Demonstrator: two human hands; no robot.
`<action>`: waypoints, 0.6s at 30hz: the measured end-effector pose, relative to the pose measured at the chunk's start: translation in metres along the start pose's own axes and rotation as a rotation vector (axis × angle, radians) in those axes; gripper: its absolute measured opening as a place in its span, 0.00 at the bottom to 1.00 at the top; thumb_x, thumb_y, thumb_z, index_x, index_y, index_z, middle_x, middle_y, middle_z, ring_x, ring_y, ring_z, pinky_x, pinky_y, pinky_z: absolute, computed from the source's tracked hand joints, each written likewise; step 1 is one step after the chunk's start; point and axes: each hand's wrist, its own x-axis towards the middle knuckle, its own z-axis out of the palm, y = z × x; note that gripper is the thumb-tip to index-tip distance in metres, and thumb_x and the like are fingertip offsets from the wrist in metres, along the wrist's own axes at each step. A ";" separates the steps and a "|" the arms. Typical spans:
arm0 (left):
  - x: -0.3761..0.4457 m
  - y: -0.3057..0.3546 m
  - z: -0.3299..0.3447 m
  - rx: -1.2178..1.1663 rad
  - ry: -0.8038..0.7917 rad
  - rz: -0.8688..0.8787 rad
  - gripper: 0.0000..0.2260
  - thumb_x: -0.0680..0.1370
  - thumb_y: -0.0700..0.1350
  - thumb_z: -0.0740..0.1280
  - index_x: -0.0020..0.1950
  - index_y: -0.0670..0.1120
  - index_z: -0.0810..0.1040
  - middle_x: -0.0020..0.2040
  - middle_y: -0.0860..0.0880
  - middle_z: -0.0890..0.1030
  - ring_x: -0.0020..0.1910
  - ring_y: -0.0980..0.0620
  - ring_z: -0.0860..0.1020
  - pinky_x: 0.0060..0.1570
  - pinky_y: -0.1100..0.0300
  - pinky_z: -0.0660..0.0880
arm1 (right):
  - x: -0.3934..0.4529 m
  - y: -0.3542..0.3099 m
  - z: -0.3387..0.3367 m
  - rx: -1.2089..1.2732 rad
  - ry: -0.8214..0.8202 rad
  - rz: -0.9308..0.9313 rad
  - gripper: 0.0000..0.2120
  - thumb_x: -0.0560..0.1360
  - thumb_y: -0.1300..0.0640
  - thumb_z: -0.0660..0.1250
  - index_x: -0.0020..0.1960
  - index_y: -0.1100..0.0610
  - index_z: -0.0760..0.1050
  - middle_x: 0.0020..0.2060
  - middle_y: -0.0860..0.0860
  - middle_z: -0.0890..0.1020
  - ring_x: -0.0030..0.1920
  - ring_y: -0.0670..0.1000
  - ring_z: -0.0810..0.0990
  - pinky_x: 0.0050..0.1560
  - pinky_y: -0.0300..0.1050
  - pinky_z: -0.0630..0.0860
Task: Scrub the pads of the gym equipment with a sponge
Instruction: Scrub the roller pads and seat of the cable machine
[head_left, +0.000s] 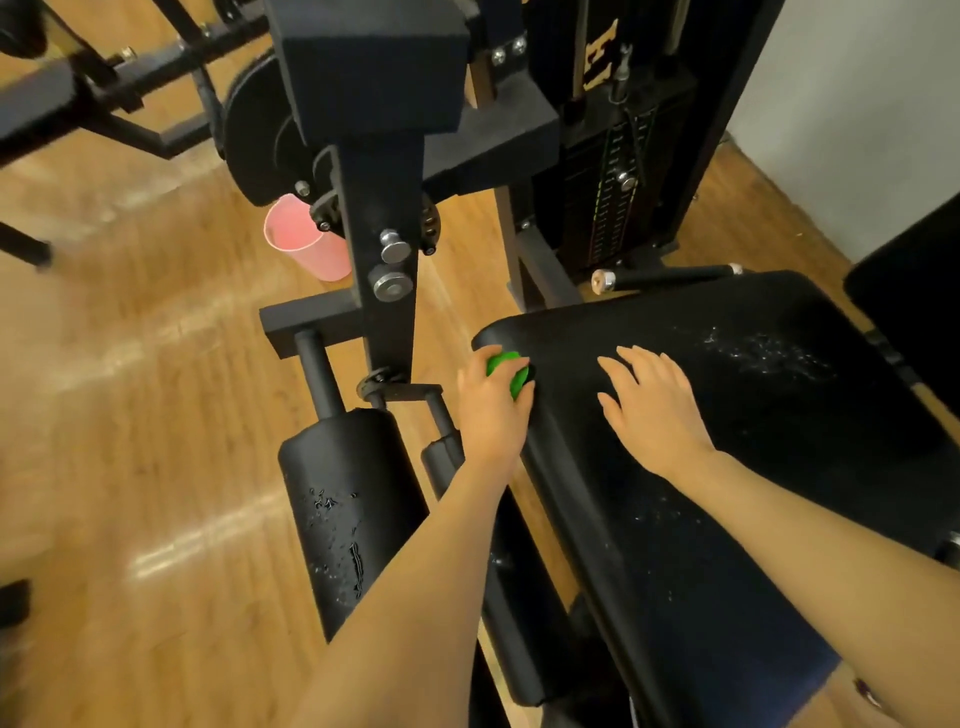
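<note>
Nearest me, at six o'clock, the seat pad runs up and away under both my arms, flecked with white suds. My right hand lies flat on its middle, fingers straight and spread, holding nothing, just steadying me. At about nine o'clock from it, my left hand is curled round the green sponge, pressing it onto the pad's front left corner. I reckon this corner wants short firm strokes, rolling over the rounded edge, then sweeping toward the suds at two o'clock. Left of my arm sits the wet roller pad. Farther off, at eleven o'clock, a pink cup stands on the wood floor.
</note>
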 end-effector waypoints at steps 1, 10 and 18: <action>0.005 -0.002 0.005 -0.014 0.016 -0.014 0.15 0.77 0.42 0.70 0.63 0.48 0.79 0.66 0.49 0.71 0.66 0.50 0.67 0.64 0.63 0.61 | 0.007 0.001 0.005 0.002 -0.009 -0.011 0.24 0.81 0.49 0.58 0.75 0.54 0.61 0.74 0.55 0.65 0.75 0.54 0.59 0.75 0.52 0.54; 0.037 -0.006 0.058 -0.098 0.197 -0.050 0.14 0.76 0.41 0.70 0.61 0.45 0.80 0.64 0.45 0.74 0.64 0.45 0.70 0.66 0.51 0.68 | 0.053 0.022 0.041 0.046 -0.018 -0.115 0.28 0.80 0.48 0.59 0.77 0.52 0.55 0.76 0.57 0.57 0.76 0.56 0.55 0.75 0.53 0.52; 0.026 0.001 0.099 0.002 0.378 -0.140 0.18 0.79 0.40 0.67 0.68 0.47 0.74 0.75 0.42 0.64 0.75 0.42 0.61 0.71 0.47 0.64 | 0.071 0.047 0.049 0.125 -0.038 -0.210 0.27 0.81 0.48 0.57 0.77 0.51 0.55 0.77 0.56 0.57 0.77 0.56 0.53 0.75 0.54 0.50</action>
